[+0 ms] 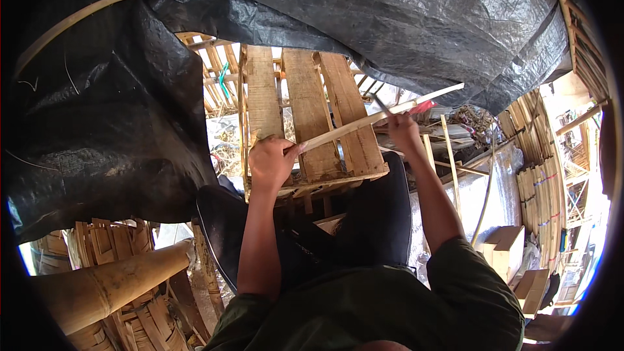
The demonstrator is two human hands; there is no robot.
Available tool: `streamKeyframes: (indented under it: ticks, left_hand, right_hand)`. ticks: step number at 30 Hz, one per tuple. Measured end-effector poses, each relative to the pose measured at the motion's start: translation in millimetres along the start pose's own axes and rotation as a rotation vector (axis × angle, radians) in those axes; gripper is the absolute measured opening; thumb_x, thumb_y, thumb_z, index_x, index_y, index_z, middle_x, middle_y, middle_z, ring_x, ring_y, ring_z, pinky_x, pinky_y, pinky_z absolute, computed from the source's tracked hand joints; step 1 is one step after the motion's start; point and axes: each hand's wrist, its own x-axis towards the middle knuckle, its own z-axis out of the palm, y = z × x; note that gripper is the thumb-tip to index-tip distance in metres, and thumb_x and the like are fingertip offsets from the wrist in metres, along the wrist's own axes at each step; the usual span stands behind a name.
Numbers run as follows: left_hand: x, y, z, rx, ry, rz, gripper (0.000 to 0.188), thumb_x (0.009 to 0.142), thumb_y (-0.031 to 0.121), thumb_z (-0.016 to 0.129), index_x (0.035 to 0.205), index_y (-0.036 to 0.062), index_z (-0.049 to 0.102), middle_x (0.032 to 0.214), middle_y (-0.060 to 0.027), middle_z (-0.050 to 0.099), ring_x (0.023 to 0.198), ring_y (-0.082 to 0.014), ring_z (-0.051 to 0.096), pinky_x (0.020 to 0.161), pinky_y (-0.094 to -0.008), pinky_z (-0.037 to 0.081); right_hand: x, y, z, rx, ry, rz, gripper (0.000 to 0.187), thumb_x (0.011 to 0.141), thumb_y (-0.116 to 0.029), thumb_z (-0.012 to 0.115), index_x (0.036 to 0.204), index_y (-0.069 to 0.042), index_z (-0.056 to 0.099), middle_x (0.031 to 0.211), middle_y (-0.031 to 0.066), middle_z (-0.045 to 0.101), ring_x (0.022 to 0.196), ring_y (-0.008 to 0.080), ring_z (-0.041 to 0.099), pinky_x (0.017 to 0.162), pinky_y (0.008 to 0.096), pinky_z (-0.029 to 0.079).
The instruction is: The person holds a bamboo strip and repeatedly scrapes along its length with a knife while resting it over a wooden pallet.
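A pale bamboo strip [344, 129] slants up to the right across the wooden slatted bench [261, 84] in front of me. My left hand [270, 161] pinches the strip's lower left end, close to the bench's near edge. Further right, my right hand [403, 131] is closed around a knife, with its narrow dark blade [381, 104] pointing up and to the left beside the strip. The handle is hidden in my fingers. I cannot tell whether the blade's edge touches the strip. The strip's far end sticks out beyond my right hand.
Black plastic sheeting [416, 13] hangs over the far side and down the left. A thick bamboo pole [123, 283] lies at lower left. Thin upright sticks [450, 156] stand right of the bench. Bundled bamboo strips [541, 195] and a cardboard box [504, 247] are further right.
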Motion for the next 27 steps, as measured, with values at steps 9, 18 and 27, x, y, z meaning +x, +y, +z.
streamKeyframes:
  ticks: [9, 18, 27]
  left_hand:
    - [-1, 0, 2, -0.077, 0.105, 0.081, 0.028, 0.083, 0.038, 0.079, 0.084, 0.0109, 0.080, 0.069, -0.0105, 0.061, 0.063, -0.0288, 0.062, 0.059, -0.0405, 0.047]
    - [-2, 5, 1, -0.074, 0.072, 0.048, 0.025, 0.082, 0.036, 0.080, 0.085, 0.0109, 0.080, 0.070, -0.0092, 0.059, 0.064, -0.0274, 0.060, 0.060, -0.0397, 0.044]
    - [0, 10, -5, -0.066, 0.033, -0.011, 0.027, 0.083, 0.036, 0.080, 0.086, 0.0092, 0.080, 0.069, -0.0114, 0.060, 0.061, -0.0302, 0.060, 0.058, -0.0409, 0.045]
  right_hand:
    - [16, 15, -5, -0.032, 0.016, 0.249, 0.047, 0.097, -0.039, 0.059, 0.077, 0.002, 0.067, 0.068, 0.0228, 0.066, 0.071, 0.0426, 0.068, 0.064, 0.0504, 0.052]
    - [31, 50, 17, 0.045, -0.115, 0.147, 0.045, 0.099, -0.041, 0.053, 0.091, -0.001, 0.072, 0.085, 0.0261, 0.070, 0.090, 0.0461, 0.068, 0.079, 0.0523, 0.053]
    - [26, 43, -5, 0.122, -0.158, 0.279, 0.052, 0.100, -0.045, 0.052, 0.090, 0.004, 0.067, 0.070, 0.0230, 0.067, 0.068, 0.0422, 0.069, 0.069, 0.0534, 0.054]
